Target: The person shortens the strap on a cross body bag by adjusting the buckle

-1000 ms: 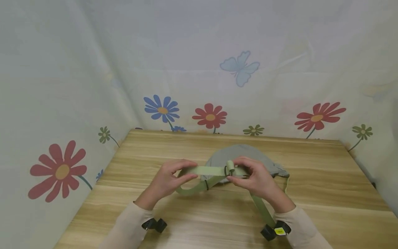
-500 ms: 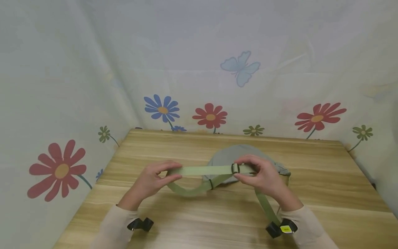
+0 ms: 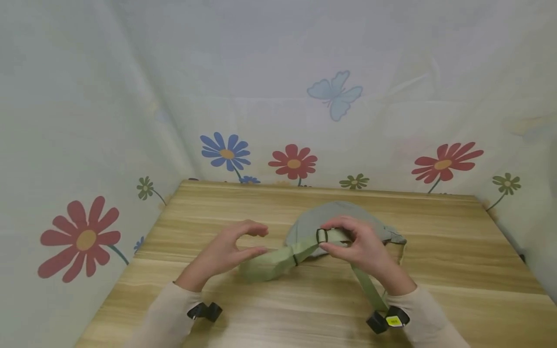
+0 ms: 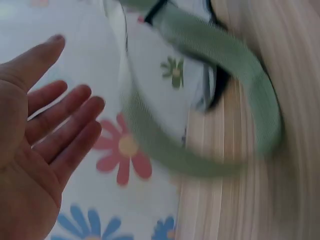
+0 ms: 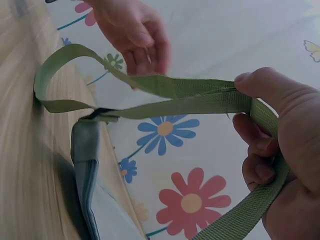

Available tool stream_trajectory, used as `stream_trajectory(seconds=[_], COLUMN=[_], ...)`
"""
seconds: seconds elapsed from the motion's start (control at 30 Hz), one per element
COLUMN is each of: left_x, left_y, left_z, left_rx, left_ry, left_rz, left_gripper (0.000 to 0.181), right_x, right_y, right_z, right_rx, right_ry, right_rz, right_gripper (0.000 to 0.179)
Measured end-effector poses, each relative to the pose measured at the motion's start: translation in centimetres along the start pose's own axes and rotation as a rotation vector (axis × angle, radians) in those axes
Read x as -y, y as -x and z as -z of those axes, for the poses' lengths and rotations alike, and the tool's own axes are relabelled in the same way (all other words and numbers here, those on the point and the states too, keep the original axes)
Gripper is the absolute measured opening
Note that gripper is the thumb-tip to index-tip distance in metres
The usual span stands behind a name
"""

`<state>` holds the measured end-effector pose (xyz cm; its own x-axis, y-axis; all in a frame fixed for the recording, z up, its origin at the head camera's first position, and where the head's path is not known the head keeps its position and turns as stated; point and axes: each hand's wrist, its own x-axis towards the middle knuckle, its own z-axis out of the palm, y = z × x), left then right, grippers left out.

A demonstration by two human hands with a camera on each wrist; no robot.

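Observation:
A grey half-round bag (image 3: 332, 212) lies on the wooden table, its light green webbing strap (image 3: 267, 265) rising off it in a loop. Between thumb and fingers my right hand (image 3: 366, 247) pinches the strap beside a black slide buckle (image 3: 322, 236). In the right wrist view the strap (image 5: 165, 107) runs out from under the thumb and past the curled fingers. My left hand (image 3: 219, 251) is spread, thumb and fingers apart and holding nothing. The left wrist view shows that hand's palm (image 4: 30, 180) apart from the blurred, hanging loop.
Wood-grained table top (image 3: 270, 309) spreads around the bag. A white cloth backdrop (image 3: 261, 96) printed with flowers and a butterfly stands behind and at the sides. Small black cameras (image 3: 376, 321) sit on both wrists.
My left hand first drew left, pulling the strap taut, then let it go and moved back right. The strap loop has dropped slack. The webbing loop sticking up at the buckle has flattened.

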<state>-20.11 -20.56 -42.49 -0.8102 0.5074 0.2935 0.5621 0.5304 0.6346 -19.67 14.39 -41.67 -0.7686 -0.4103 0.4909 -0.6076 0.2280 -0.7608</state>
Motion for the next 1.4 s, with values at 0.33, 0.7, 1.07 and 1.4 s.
stream_trajectory(seconds=[0.33,0.7,1.07,1.4], left_x=[-5.0,-4.2,-4.2,-4.3], left_y=[-4.1,-3.8,-3.9,-3.6], left_z=[-5.9,-5.1,-5.6,-5.7], left_rx=[0.031,-0.014,-0.057,-0.055], left_ry=[0.101,0.236,0.274,0.450], left_rz=[-0.026,-0.020,-0.124,-0.081], left_gripper=[0.046,0.028,0.032,0.034], right_x=[0.6,-0.5,-0.9,-0.9], right_y=[-0.5,0.8,0.8,0.8], right_z=[-1.6,1.0,0.1,-0.9], right_rx=[0.007,0.032,-0.030,-0.087], right_ry=[-0.023,0.205,0.131,0.085], right_rz=[-0.003,0.088,0.206,0.178], right_gripper=[0.031,0.034,0.038,0.038])
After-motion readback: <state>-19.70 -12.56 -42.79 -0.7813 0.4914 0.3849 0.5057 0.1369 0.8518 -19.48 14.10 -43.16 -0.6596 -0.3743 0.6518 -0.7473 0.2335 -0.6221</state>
